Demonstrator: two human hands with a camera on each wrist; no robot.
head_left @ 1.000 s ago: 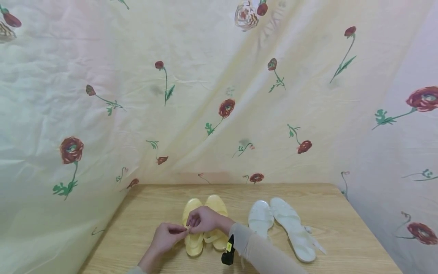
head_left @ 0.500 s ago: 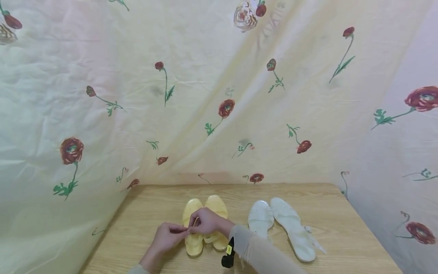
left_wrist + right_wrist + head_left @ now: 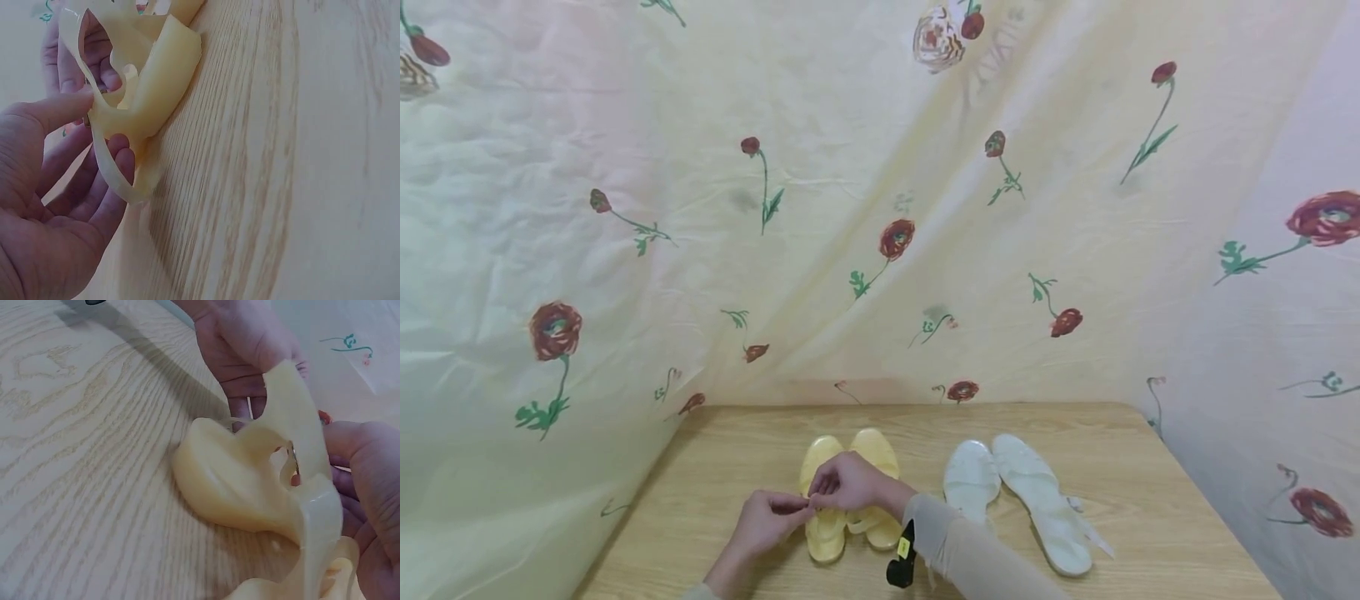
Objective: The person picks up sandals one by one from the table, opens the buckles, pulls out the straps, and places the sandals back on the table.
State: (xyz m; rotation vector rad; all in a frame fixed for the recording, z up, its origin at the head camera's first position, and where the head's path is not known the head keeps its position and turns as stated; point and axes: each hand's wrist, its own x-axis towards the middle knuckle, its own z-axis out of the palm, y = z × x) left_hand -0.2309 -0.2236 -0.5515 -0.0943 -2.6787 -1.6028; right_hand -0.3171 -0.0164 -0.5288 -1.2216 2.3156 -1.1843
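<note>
Left yellow sandal strap is being pinched by left hand and right hand, fingertips nearly together. Gentle pulling is probably being needed.

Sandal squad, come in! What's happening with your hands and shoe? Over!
Left hand and right hand pinching strap of leftmost yellow sandal. Sandal on wooden table, beside its mate. White sandals off to right, not in the way.

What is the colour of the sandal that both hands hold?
The sandal is yellow, best seen in the head view.
</note>
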